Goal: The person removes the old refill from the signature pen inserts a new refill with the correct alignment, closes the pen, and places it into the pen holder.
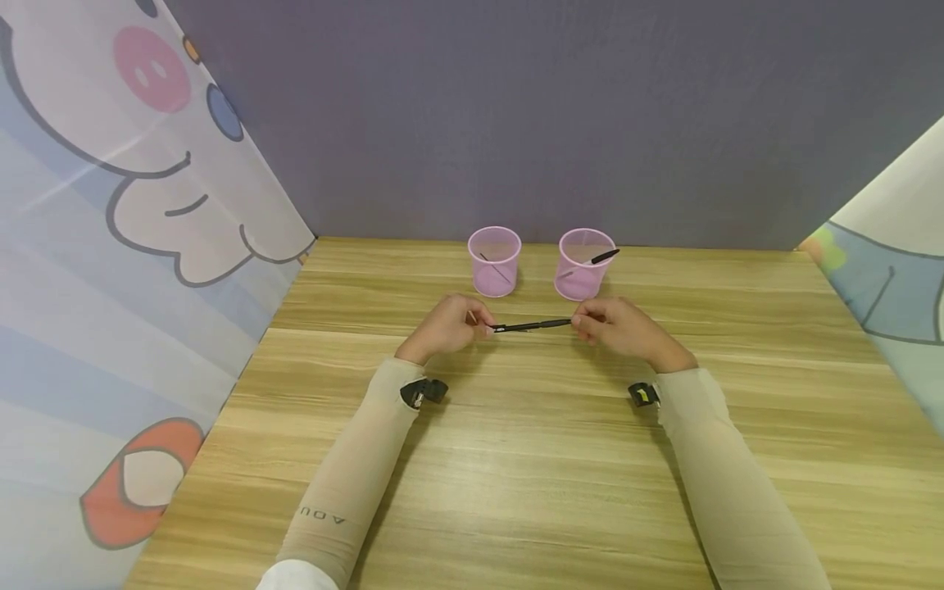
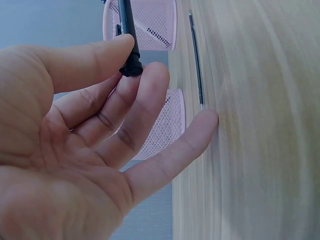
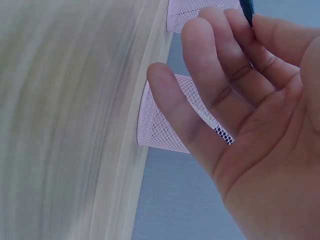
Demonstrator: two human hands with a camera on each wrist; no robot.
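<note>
A black pen (image 1: 542, 324) is stretched level between my two hands, in front of two pink mesh cups. My left hand (image 1: 446, 329) pinches its clip end between thumb and fingertips, the little finger spread down toward the table. At the other end, my right hand (image 1: 623, 329) pinches the tapered part; in the right wrist view only a short piece of the pen (image 3: 247, 11) shows by the thumb. A thin dark pen refill (image 2: 196, 57) lies on the wood below the pen, near the left little fingertip in the left wrist view.
The left mesh cup (image 1: 495, 284) has a thin dark stick inside. In the right mesh cup (image 1: 577, 287) leans a pen (image 1: 606, 256), its black end past the rim. Behind the wooden table (image 1: 531, 459) rises a grey wall (image 1: 516, 123); a cartoon-printed sheet (image 1: 88, 246) hangs at the left.
</note>
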